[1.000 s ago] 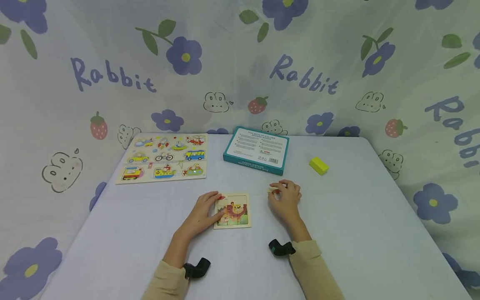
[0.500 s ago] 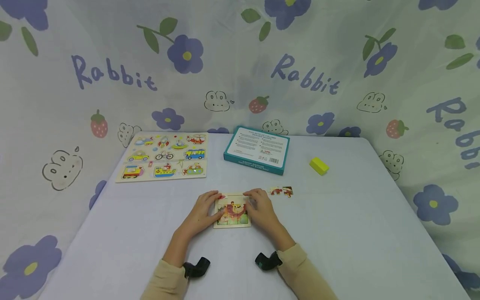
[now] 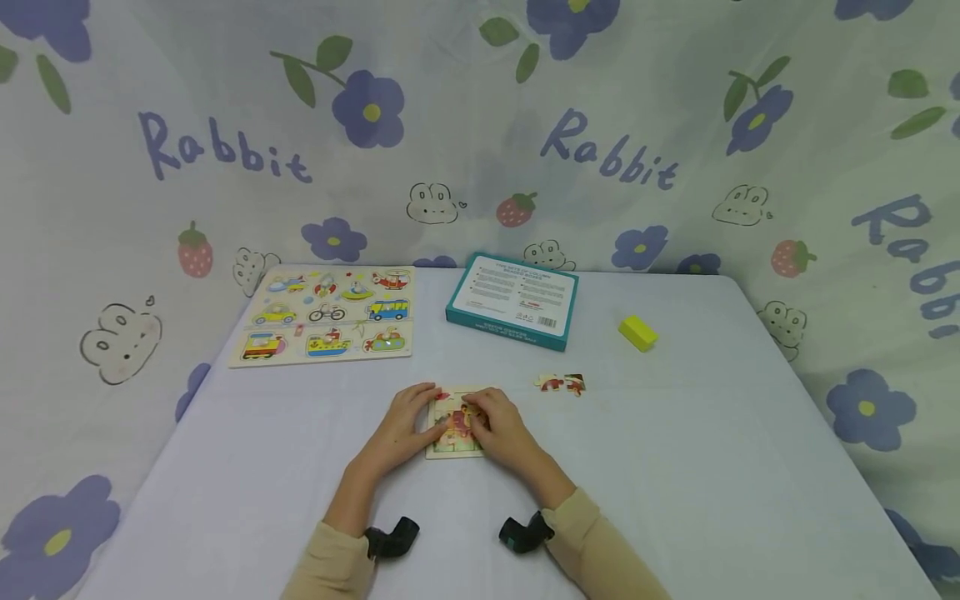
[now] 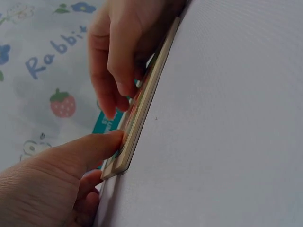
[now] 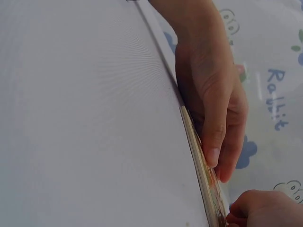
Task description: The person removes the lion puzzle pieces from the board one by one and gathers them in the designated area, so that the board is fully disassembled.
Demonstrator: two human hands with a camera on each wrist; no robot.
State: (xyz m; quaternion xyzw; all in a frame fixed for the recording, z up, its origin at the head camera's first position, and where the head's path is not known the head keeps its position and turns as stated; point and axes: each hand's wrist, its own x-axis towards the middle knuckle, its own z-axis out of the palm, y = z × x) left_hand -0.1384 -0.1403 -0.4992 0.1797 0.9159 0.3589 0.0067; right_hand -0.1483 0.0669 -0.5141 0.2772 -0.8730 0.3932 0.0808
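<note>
A small square wooden jigsaw puzzle [image 3: 456, 454] with a lion picture lies on the white table, partly covered by both hands. My left hand [image 3: 401, 427] grips its left side, the thumb on the picture and the fingers around the far left corner. Over the puzzle's right half is my right hand [image 3: 510, 433], thumb and fingers bent down. Its fingertips are right at the picture in the left wrist view; I cannot tell whether they pinch a piece. Two loose jigsaw pieces [image 3: 575, 383] lie to the right.
Behind the puzzle, a teal and white box [image 3: 513, 300] lies flat. A wooden vehicle puzzle board [image 3: 352, 333] is at the back left, and a yellow block [image 3: 637, 332] at the back right. A patterned cloth [image 3: 465, 125] hangs behind the table.
My right hand has left the loose pieces and moved left, first to the puzzle's right edge, then over its picture. The loose pieces are now uncovered. My left hand keeps its place.
</note>
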